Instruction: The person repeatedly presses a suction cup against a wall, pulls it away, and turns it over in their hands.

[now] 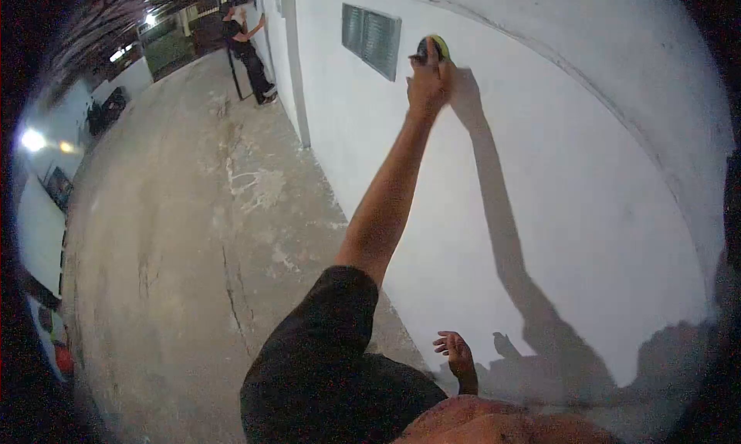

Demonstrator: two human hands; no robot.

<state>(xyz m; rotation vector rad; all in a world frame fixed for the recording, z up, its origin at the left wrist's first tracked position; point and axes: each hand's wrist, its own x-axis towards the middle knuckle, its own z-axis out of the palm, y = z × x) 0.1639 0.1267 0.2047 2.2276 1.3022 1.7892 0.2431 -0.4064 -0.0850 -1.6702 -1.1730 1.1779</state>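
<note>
My left arm, in a black sleeve, reaches up along the white wall (432,220). My left hand (428,87) is closed around a round dark pad with a yellow-green rim (441,45), which is held against the wall; its exact kind is hard to make out. Just left of that hand is a small louvred window (371,39). Low in the view, my right hand (455,348) hangs near the base of the wall with its fingers apart and nothing visible in it. Shadows of my arm and body fall on the wall.
Another person (247,50) in dark clothes stands farther along the wall with a hand on it. A pilaster (296,73) juts out between us. The stained, cracked concrete floor (170,235) runs along the left, and a bright lamp (33,140) shines there.
</note>
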